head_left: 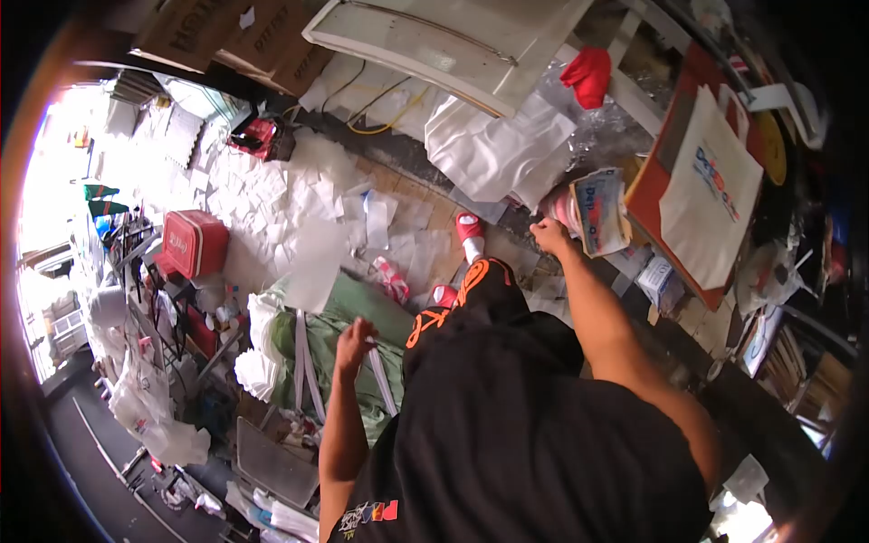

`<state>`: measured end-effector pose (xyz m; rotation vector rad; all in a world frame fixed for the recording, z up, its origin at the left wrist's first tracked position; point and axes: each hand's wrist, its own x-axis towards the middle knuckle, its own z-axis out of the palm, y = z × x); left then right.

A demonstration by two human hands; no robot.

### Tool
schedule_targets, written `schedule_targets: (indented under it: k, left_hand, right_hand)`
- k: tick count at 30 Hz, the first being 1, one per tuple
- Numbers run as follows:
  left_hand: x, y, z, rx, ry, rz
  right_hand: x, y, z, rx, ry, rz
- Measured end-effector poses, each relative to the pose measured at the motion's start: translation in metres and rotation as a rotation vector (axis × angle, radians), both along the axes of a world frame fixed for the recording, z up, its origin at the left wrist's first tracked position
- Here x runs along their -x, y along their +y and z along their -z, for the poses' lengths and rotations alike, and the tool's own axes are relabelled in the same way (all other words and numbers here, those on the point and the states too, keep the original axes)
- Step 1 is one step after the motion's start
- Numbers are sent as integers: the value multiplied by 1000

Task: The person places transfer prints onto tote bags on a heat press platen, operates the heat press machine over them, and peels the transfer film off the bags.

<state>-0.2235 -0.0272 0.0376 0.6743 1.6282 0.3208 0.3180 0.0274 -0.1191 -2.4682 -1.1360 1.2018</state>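
Observation:
My left hand is raised over a green fabric bundle with pale straps. Its fingers are curled in, and nothing shows between them. Up and left of it, apart from the fingers, a translucent white sheet appears over the bundle and littered floor. My right hand is closed beside a stack of printed fabric pieces with blue and red lettering. Whatever its fingers may hold is hidden. Right of that stack, a white printed fabric piece lies on a red-edged board.
Many loose white sheets litter the floor ahead. A red cooler box stands on the left, with cluttered racks behind it. White fabric hangs below a white machine panel. My feet wear red slippers. Cardboard boxes sit at the top.

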Motion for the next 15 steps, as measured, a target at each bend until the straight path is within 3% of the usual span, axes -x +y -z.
schedule_targets:
  k: [3,7,9,11,13,15]
  left_hand:
    - [-5,-38,17,53,268,251]
    - [-37,-65,9,289,323,248]
    - [-44,-71,16,287,355,372]
    - [-58,-66,18,258,379,300]
    - [-67,-59,24,285,366,190]
    - [-86,-33,7,284,356,228]
  right_hand:
    - [-15,33,51,83,7,109]
    - [-30,89,110,95,45,298]
    - [-50,106,163,138,80,388]
    - [-49,144,143,351,32,455]
    - [-65,142,189,238,89,557]
    - [-52,161,166,302,37,580]
